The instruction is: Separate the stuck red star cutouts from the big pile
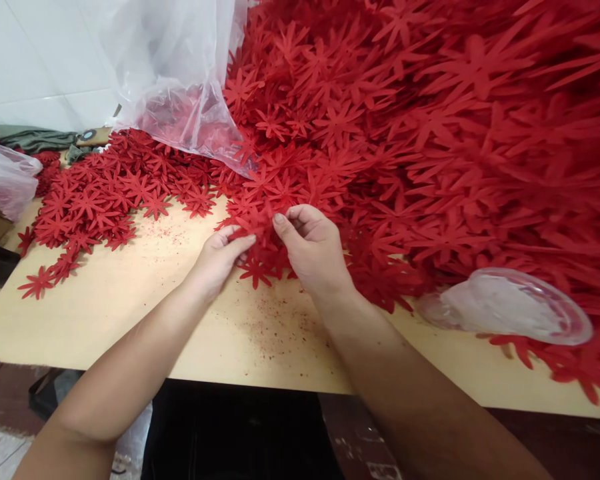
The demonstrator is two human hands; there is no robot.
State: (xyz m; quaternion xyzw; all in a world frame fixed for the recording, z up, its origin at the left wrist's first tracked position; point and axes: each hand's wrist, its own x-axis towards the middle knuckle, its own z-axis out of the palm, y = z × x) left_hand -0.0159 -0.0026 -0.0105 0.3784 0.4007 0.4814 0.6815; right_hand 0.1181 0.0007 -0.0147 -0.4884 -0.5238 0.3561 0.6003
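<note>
Between my two hands is a red flower-shaped cutout [261,229] with several long petals, in front of the big heap. My left hand [223,257] pinches its left side, thumb on top and fingers mostly underneath. At the right edge of the same cutout, the thumb and forefinger of my right hand [314,241] are closed on a petal; the exact contact is small and partly hidden. Just below the fingers, another red flower cutout [256,272] lies on the table.
A large heap of red flower cutouts [340,120] fills the back and right. A smaller pile [95,200] spreads at left. A clear plastic bag [180,80] stands behind, and a transparent plastic container [510,307] rests at right. Red scraps dot the wooden table [190,347].
</note>
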